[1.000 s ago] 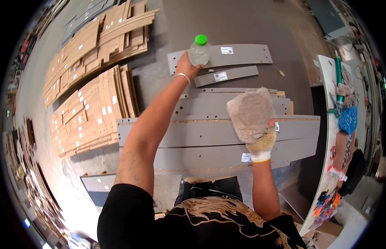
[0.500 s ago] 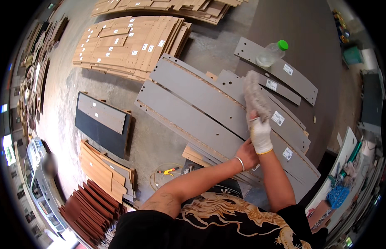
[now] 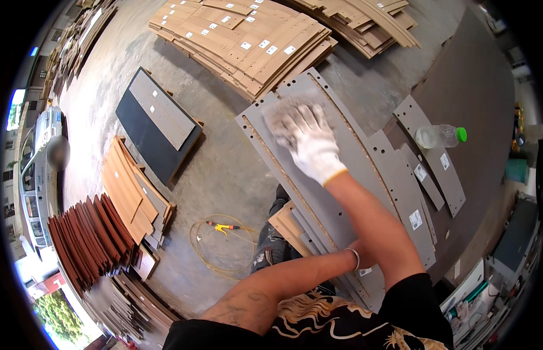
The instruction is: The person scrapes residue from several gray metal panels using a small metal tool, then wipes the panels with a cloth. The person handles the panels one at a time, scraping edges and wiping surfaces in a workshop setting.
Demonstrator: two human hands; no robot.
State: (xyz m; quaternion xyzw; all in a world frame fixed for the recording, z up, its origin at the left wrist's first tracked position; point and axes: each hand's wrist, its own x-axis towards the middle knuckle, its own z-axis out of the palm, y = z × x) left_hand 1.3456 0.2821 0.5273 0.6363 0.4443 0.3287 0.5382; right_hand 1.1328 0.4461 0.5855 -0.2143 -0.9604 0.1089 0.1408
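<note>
My right hand (image 3: 312,143), in a white knit glove with a yellow cuff, lies over the far end of a long grey panel (image 3: 341,192) with drilled holes. Beneath its spread fingers is a fuzzy grey cloth (image 3: 281,111), pressed on the panel and blurred by motion. My left hand (image 3: 368,255), bare with a bracelet at the wrist, rests low near the panel's near end. It is partly behind my right forearm, and its fingers are hidden. Rough, chipped-looking strips run along the panel's edges.
A clear bottle with a green cap (image 3: 438,136) lies on a narrow grey board (image 3: 452,181) at right. Stacked wooden panels (image 3: 242,44) stand ahead. A yellow air gun (image 3: 222,227) with a coiled hose lies on the floor at left, near dark red boards (image 3: 93,239).
My right hand has swung left and forward with the cloth, onto the panel's far end. My left hand stays near the panel's near end. The view has turned to the left.
</note>
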